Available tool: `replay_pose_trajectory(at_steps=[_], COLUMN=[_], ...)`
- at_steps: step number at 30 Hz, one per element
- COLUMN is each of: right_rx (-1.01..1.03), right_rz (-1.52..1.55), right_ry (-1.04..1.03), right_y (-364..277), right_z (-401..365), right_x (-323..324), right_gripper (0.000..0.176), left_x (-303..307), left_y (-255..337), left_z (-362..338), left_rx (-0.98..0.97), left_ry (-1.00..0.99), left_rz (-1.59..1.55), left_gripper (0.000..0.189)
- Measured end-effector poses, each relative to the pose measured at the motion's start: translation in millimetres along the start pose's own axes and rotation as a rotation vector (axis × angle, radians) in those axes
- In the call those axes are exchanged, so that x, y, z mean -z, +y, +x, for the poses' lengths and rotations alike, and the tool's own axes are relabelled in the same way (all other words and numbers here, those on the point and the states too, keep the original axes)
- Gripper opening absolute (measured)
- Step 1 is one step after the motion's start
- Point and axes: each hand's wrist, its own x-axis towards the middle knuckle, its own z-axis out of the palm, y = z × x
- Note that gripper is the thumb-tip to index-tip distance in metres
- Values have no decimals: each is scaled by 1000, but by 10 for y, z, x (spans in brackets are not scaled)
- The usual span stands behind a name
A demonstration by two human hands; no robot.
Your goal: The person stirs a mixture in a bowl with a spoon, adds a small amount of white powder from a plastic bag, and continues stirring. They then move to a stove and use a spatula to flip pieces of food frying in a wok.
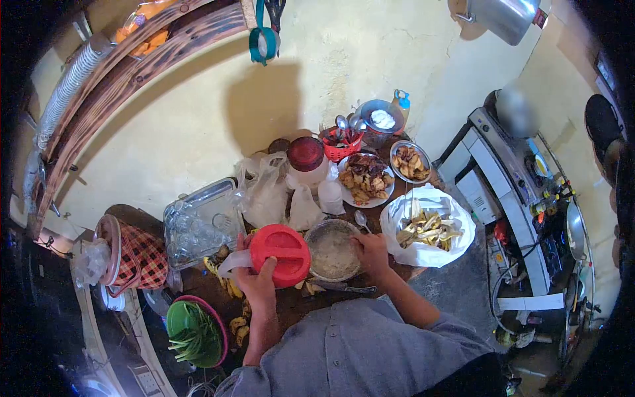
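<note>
My left hand [260,284] is wrapped round a plastic jug with a red lid [281,248], its pale handle sticking out to the left. The jug is held above the table, close to the left rim of a metal bowl [331,248] with a pale greyish mixture in it. At the bowl's right edge, the fingers of my right hand [372,255] are closed on the rim; their tips are partly hidden. A spoon [361,220] lies just behind the bowl. Below the bowl is a knife [344,287] among some peel scraps.
To the right stands a white bag of banana peels [428,228]. Fried pieces fill a plate [365,180] and a bowl [410,162] behind. Left are a glassware tray [202,221], a checked basket [142,255] and a green basin [192,331]. A stove [516,172] is at far right.
</note>
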Motion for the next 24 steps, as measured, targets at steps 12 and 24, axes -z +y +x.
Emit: replay_pose_trajectory(at_steps=[12, 24], right_rx=[101, 162], right_rz=[-128, -36], right_ry=[-100, -66], right_y=[-162, -223], right_z=[-73, -243], right_x=[258, 142], right_gripper=[7, 6], left_x=[42, 56], left_y=[156, 76], left_z=[-31, -28], left_rx=[155, 82], left_ry=[45, 0], left_rz=[-95, -90], left_gripper=[70, 69])
